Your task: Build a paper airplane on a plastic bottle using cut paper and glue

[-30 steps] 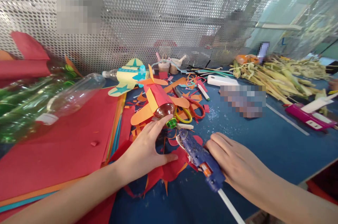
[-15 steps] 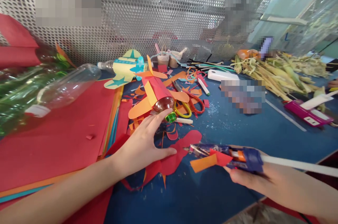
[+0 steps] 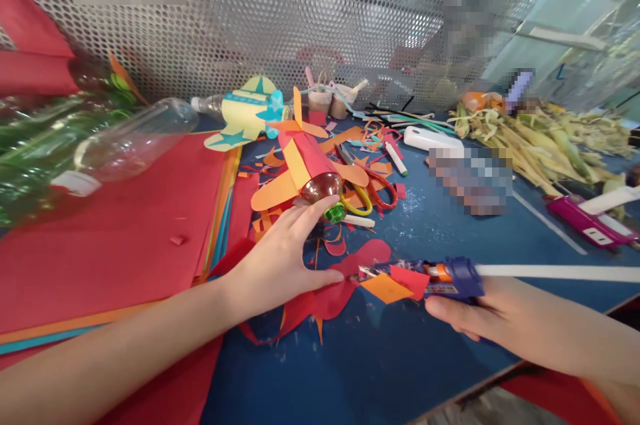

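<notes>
My left hand (image 3: 285, 261) is open, thumb and index finger spread apart. The index fingertip lies by the green cap (image 3: 335, 212) of a bottle model plane (image 3: 310, 161), wrapped in red paper with orange wings; whether it touches I cannot tell. The thumb rests over a red paper cutout (image 3: 333, 301) on the blue table. In my right hand (image 3: 480, 308) is a blue hot glue gun (image 3: 457, 278), a long white glue stick (image 3: 555, 271) jutting from its back. Orange (image 3: 386, 288) and red paper scraps (image 3: 410, 280) hang along the gun. Its nozzle points at the cutout, near my thumb.
Scissors (image 3: 383, 190), paper scraps and a marker (image 3: 396, 158) lie behind the plane. Left are stacked coloured sheets (image 3: 125, 231) and plastic bottles (image 3: 135, 138). A yellow bottle plane (image 3: 245, 111), cups (image 3: 320, 101), corn husks (image 3: 515, 135) and a magenta glue gun (image 3: 590, 219) stand farther back.
The glue gun has shifted slightly left, its tip closer to my left thumb, and the hanging scraps have swung up. The view has tilted a little; my left hand keeps its pose.
</notes>
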`<state>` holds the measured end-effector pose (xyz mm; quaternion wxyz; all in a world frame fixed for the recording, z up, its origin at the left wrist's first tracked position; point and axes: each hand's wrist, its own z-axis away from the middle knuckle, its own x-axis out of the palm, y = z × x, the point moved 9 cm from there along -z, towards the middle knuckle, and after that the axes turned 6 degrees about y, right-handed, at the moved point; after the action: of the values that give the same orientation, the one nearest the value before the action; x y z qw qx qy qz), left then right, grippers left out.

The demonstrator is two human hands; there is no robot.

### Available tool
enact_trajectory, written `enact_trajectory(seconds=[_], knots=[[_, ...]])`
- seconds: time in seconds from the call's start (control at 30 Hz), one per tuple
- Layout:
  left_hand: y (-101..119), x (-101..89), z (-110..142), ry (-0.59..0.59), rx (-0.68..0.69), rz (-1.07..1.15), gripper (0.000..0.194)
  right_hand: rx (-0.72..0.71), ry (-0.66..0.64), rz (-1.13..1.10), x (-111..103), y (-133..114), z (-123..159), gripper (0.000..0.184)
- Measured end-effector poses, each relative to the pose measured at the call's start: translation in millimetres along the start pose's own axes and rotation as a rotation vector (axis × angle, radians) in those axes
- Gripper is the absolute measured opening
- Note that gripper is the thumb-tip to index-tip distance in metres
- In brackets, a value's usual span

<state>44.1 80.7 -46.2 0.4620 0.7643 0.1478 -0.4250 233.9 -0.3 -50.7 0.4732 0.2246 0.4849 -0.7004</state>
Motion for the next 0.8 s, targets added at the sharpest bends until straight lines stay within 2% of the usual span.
enact_trajectory(seconds=[0.1, 0.17, 0.27, 0.43, 0.57, 0.73, 0.8], knots=[[1.0, -0.5, -0.5, 0.008, 0.018, 0.000, 0.088, 0.020, 0.108, 0.122, -12.8, -3.6, 2.9, 0.054], [1.3, -0.6, -0.6, 0.011, 0.021, 0.000, 0.088, -0.019, 0.162, 0.175, -18.7, -10.3, 3.1, 0.053], [1.1, -0.5, -0.6, 0.016, 0.017, 0.001, 0.088, -0.047, 0.131, 0.212, -16.8, -13.1, 2.5, 0.052], [2.3, 0.1, -0.6, 0.002, 0.014, 0.010, 0.087, -0.102, 0.191, 0.247, -24.0, -20.7, 1.4, 0.050], [3.0, -3.1, -0.4, 0.018, -0.014, 0.005, 0.086, -0.132, 0.113, 0.186, -20.2, -28.1, -0.2, 0.046], [4.4, -3.8, 0.0, 0.016, -0.017, -0.001, 0.085, -0.112, 0.178, 0.213, -28.3, -28.1, -2.5, 0.047], [4.6, -3.7, -0.1, 0.016, -0.012, -0.009, 0.085, -0.094, 0.156, 0.218, -26.7, -27.0, -3.7, 0.050]])
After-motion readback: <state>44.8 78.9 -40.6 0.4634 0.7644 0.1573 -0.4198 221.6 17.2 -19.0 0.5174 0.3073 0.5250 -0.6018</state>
